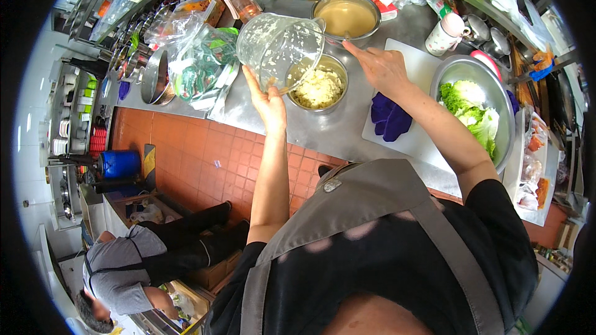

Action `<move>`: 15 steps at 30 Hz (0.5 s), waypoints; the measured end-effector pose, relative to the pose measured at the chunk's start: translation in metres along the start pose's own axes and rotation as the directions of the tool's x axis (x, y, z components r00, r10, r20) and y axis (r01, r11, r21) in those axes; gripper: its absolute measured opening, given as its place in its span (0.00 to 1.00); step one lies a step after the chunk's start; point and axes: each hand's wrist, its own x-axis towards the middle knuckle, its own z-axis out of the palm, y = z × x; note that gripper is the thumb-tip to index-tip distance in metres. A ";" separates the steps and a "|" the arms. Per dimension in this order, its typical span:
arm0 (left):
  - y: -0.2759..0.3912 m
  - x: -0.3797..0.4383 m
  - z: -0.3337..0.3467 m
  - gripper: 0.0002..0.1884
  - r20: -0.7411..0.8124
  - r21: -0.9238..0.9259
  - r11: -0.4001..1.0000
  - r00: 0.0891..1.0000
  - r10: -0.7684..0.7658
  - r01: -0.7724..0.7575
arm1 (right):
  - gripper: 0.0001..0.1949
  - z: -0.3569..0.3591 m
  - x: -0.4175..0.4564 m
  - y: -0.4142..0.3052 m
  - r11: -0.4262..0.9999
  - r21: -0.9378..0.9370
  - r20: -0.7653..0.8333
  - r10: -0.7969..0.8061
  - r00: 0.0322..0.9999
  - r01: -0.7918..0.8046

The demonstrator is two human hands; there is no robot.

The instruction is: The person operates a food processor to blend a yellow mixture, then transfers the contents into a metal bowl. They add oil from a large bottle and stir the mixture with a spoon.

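Observation:
My left hand [270,104] grips the rim of a clear plastic tub [274,42], tilted over a steel bowl. Pale crumbs cling to the tub's walls. Inside the steel bowl [342,93] lies a pale yellow mashed food [320,87]. My right hand [379,65] has a finger on what seems to be a thin utensil handle near the rim of a second steel bowl [321,9], which holds a tan liquid [345,17]. Whether that handle is a spoon or a spatula cannot be told. A purple cloth [390,117] rests on a white cutting board [409,142] below my right forearm.
A big steel bowl [508,135] of lettuce [479,116] stands at the right, near a floral flask [442,37]. Plastic bags of green packets [209,65] and a pink-lidded bottle [240,2] are at the left. A co-worker [123,265] bends over at the lower left.

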 end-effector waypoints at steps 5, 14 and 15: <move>0.006 -0.005 0.007 0.42 -0.058 0.027 1.000 0.998 -0.003 0.004 | 0.24 0.027 -0.080 0.010 0.981 0.167 0.044 0.088 0.995 -0.094; -0.001 -0.008 0.004 0.41 -0.131 0.087 0.996 0.991 0.004 0.008 | 0.21 0.023 -0.043 0.005 0.984 0.113 -0.011 0.138 0.990 -0.136; -0.003 -0.009 0.004 0.41 -0.137 0.078 0.997 0.991 -0.001 0.012 | 0.21 0.022 -0.049 -0.006 0.969 0.126 0.074 0.207 0.976 -0.215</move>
